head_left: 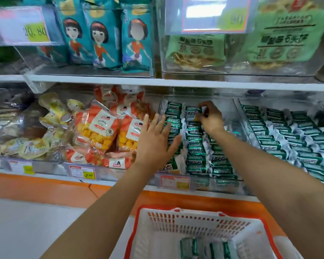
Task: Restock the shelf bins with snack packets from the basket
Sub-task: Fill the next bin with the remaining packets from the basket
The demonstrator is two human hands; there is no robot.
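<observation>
A clear shelf bin (230, 111) on the lower shelf holds rows of small green and white snack packets (195, 150). My left hand (155, 139) lies flat with spread fingers on the left row of packets. My right hand (209, 116) reaches to the back of the bin, fingers curled and pinching a green packet (192, 111) at the top of the middle row. Below, a white basket with a red rim (176, 217) holds several more green packets (204, 248).
A second bin of the same green packets (292, 135) stands to the right. Orange and white puff bags (105, 128) and yellow packets (52, 116) fill bins to the left. Teal bags (101, 34) and green bags (281, 34) sit on the upper shelf.
</observation>
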